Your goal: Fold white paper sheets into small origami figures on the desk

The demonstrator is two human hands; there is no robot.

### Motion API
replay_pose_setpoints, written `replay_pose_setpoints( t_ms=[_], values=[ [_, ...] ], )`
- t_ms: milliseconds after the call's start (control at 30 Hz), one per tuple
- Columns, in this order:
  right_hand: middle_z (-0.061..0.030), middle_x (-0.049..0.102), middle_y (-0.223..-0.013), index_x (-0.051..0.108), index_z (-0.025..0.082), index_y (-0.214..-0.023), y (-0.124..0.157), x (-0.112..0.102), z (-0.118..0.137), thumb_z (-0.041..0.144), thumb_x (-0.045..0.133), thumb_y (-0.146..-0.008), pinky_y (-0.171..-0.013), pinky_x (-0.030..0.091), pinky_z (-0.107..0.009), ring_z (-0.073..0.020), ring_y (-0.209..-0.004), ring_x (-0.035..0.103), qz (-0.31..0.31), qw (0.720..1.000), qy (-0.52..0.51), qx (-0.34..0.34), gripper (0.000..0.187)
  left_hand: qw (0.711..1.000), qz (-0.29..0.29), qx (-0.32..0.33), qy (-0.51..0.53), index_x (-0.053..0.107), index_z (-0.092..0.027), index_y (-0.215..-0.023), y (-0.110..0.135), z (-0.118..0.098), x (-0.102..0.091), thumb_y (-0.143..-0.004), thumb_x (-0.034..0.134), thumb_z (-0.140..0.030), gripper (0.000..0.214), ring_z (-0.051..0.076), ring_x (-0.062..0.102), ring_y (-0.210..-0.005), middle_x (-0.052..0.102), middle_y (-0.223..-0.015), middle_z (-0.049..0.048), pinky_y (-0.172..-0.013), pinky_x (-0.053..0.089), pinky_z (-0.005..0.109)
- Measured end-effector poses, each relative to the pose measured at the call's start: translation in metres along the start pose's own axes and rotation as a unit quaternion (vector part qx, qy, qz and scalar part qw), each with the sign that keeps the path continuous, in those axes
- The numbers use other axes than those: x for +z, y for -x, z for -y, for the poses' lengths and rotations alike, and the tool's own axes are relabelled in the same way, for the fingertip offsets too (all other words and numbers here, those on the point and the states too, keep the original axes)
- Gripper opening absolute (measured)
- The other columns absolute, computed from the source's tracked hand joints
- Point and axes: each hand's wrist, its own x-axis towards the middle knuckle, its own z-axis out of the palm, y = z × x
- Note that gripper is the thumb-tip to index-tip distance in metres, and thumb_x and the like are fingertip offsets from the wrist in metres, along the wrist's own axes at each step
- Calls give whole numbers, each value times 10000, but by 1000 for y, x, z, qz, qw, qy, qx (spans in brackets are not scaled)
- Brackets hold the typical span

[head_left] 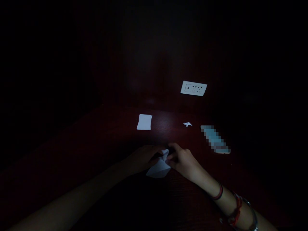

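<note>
A partly folded sheet of white paper [159, 169] is between my two hands, low in the middle of the head view. My left hand [144, 157] grips its upper left side, with the thumb below and the fingers reaching over the top. From the right, my right hand [184, 160] pinches the raised upper part between thumb and fingers. The paper's wide lower end spreads towards me and shows creases. Shadow covers much of my left hand.
Beyond my hands lies a stack of white paper squares [144, 122] on the dark red table [115, 128]. A small folded paper figure [187, 124] sits further right, near a phone [215, 139] with a blurred screen. A white socket plate [193, 88] is on the wall behind.
</note>
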Motion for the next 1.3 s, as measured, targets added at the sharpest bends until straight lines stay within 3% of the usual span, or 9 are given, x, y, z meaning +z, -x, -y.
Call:
replay_pose_setpoints(
  t_ms=[133, 300, 500, 700, 900, 1133, 1300],
  values=[
    [-14, 639, -720, 376, 157, -1147, -2, 2, 0, 229, 562, -674, -553, 442, -201, -122, -617, 598, -17, 1000, -22, 4, 514, 1000, 1, 3, 19, 413, -226, -1074, 0, 1, 2, -744, 492, -145, 349, 152, 482, -972, 508, -1088, 13, -827, 364, 291],
    [-22, 626, -648, 529, 135, -947, -6, 5, 1, 288, 522, -707, -485, 398, -185, -112, -558, 579, -61, 998, -12, 34, 285, 999, 2, 2, 51, 417, -221, -1067, 1, 3, 6, -743, 479, -116, 346, 144, 500, -929, 531, -1034, 11, -795, 378, 277],
    [-12, 625, -650, 579, 156, -802, -7, 7, 0, 207, 522, -670, -481, 371, -167, -95, -563, 567, -55, 997, -4, 46, 152, 999, 11, -2, 53, 433, -226, -1044, -1, 4, 7, -739, 474, -106, 331, 141, 498, -907, 528, -1003, 4, -791, 377, 278],
    [-1, 622, -655, 595, 168, -716, -8, 6, -3, 129, 492, -642, -506, 368, -163, -88, -580, 560, -43, 998, 7, 47, 132, 999, -6, 18, 42, 461, -224, -1017, -1, 6, 9, -716, 475, -75, 336, 158, 404, -1035, 439, -1120, 22, -867, 331, 291],
    [-9, 603, -616, 586, 177, -739, -3, 7, 3, 237, 478, -701, -481, 344, -183, -96, -533, 537, -60, 997, 45, 31, 129, 998, 4, 9, 55, 447, -228, -1025, -1, 5, 8, -739, 462, -95, 316, 150, 469, -936, 510, -1015, 14, -815, 364, 298],
    [3, 574, -595, 517, 187, -855, -3, 11, 2, 345, 543, -669, -452, 324, -186, -102, -494, 512, -55, 996, 62, 24, 245, 998, 7, 10, 59, 461, -222, -1003, -4, 2, 7, -747, 485, -133, 271, 148, 485, -907, 521, -998, 10, -801, 362, 282],
    [-7, 571, -637, 469, 182, -912, -2, 10, 5, 260, 546, -667, -475, 334, -186, -113, -534, 527, -68, 994, 87, 23, 269, 997, 24, -2, 70, 459, -225, -999, -4, 1, 3, -750, 468, -134, 265, 152, 490, -894, 526, -985, 9, -779, 369, 286]
  ],
)
